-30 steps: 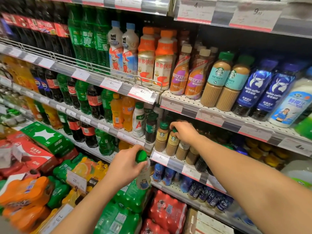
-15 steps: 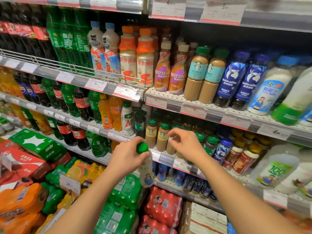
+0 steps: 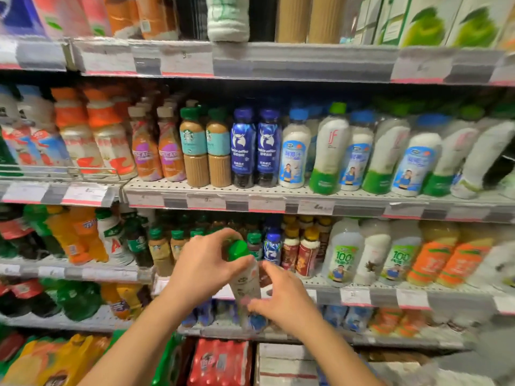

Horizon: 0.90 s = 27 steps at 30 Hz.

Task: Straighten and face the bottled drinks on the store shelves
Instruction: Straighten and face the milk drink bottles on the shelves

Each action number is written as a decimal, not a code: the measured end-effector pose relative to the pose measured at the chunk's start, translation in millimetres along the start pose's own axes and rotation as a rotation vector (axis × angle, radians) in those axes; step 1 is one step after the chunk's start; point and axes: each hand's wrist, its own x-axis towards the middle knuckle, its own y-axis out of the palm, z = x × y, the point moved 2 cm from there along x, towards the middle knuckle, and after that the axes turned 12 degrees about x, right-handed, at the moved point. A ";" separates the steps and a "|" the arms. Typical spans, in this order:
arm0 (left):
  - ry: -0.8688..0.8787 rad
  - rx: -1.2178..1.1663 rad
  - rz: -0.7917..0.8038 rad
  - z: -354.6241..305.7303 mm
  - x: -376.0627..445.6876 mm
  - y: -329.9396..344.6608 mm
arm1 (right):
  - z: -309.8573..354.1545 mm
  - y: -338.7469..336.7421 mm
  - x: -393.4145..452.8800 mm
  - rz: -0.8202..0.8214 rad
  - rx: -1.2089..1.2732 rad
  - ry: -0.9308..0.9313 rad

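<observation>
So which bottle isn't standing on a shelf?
The green-capped white bottle: the left hand grips its top and the right hand its lower body, in front of the shelves.

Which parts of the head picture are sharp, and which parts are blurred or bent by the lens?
Head view: the middle shelf bottles, such as the blue coffee bottles, are fairly sharp; the edges smear, and the white bottles at right lean with wide-angle distortion; the held green-capped bottle has an unreadable label.

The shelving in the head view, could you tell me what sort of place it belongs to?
Most likely a shop's drinks aisle: rows of bottled drinks, price tag strips on shelf edges, shrink-wrapped multipacks below.
</observation>
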 end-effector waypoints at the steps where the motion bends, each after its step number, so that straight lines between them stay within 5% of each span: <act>1: 0.024 -0.011 -0.016 -16.6 2.7 1.3 | -2.6 -13.3 -6.0 -0.012 -0.032 0.009; 8: 0.187 -0.066 -0.012 -121.0 19.8 13.4 | -32.4 -97.7 -48.2 -0.161 -0.068 0.088; 13: 0.305 -0.068 0.143 -175.3 33.2 32.9 | -68.4 -150.9 -71.9 -0.248 -0.093 0.178; 27: 0.460 0.178 0.096 -299.9 65.7 117.9 | -152.1 -320.8 -137.0 -0.548 0.020 0.198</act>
